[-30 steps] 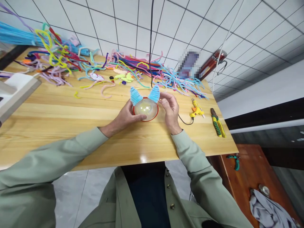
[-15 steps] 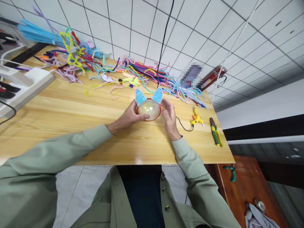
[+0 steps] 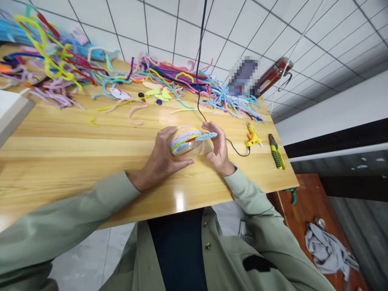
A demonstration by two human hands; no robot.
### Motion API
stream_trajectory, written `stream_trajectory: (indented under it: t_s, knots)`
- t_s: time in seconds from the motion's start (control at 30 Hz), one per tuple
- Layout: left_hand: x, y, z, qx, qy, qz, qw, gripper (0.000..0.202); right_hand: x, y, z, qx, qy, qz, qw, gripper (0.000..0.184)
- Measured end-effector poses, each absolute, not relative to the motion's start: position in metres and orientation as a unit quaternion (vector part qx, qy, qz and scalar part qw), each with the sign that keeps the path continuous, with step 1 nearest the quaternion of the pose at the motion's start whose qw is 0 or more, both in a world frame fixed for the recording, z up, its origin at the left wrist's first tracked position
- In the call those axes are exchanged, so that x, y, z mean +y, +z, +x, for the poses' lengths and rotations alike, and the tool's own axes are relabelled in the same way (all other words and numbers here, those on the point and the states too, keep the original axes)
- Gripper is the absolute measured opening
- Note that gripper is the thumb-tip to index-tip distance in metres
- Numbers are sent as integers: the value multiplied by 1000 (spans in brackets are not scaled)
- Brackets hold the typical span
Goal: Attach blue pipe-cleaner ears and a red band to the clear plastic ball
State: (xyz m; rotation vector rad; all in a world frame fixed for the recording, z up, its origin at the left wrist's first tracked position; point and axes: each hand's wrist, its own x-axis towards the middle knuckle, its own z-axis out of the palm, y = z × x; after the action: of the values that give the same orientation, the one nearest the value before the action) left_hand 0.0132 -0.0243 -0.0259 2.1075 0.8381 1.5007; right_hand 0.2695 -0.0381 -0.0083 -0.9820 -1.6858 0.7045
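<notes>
My left hand point(image 3: 157, 159) grips a clear plastic dome point(image 3: 185, 144) over the wooden table point(image 3: 75, 141). The dome is tipped forward, so its back with pink, yellow and blue pipe-cleaner coils shows. One light-blue pipe-cleaner ear point(image 3: 206, 136) sticks out to the right. My right hand point(image 3: 217, 148) holds the dome's right side, its fingers curled by that ear.
A heap of coloured pipe cleaners point(image 3: 121, 76) lies along the table's far edge. A yellow glue gun point(image 3: 253, 138) with a black cord and green-handled pliers point(image 3: 276, 152) lie to the right. A white box point(image 3: 12, 113) sits at the left. A brown stool holds a grey cloth point(image 3: 329, 250).
Both hands have tilted the dome forward: the two blue ears stood upright before, now the coiled back faces up. The camera has shifted.
</notes>
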Motion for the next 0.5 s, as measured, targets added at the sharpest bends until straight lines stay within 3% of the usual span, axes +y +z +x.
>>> stream_trajectory:
  t_s: [0.13,0.27,0.5]
  knots:
    - [-32,-17,9,281,550,770,162,94,-41,-8,270,-743,265,-396,469,130]
    - [-39,-10,5,256,548,784,141,97,-48,-6,269,-769,263,-376,446,137]
    - [-45,-16,5,282,536,774,184,89,-51,-16,275,-774,284,-395,405,155]
